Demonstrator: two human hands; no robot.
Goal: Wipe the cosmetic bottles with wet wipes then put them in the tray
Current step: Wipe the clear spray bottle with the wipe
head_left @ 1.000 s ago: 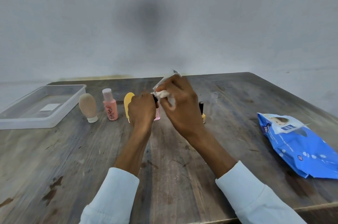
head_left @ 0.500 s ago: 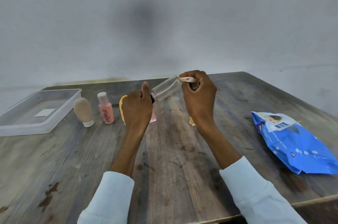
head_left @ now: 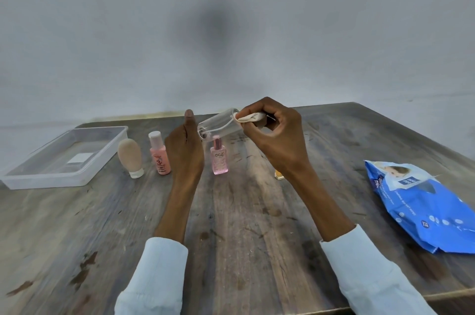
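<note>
A clear bottle (head_left: 219, 125) hangs tilted above the table's middle. My left hand (head_left: 183, 150) holds its near, capped end with the thumb pointing up. My right hand (head_left: 272, 134) pinches a folded white wet wipe (head_left: 250, 117) against the bottle's far end. On the table behind my hands stand a beige tube (head_left: 130, 157), a pink bottle with a white cap (head_left: 160, 157) and a pink perfume bottle (head_left: 219, 160). A small yellow bottle (head_left: 279, 174) shows partly behind my right wrist. The clear plastic tray (head_left: 84, 173) sits at the far left with no bottles in it.
A blue pack of wet wipes (head_left: 424, 204) lies at the right, near the table's edge. The wooden table (head_left: 244, 224) ends just in front of my sleeves. A grey wall rises behind the table.
My right hand slid the wipe from the bottle's capped end out to its far end. My hands moved apart, which uncovered the pink perfume bottle.
</note>
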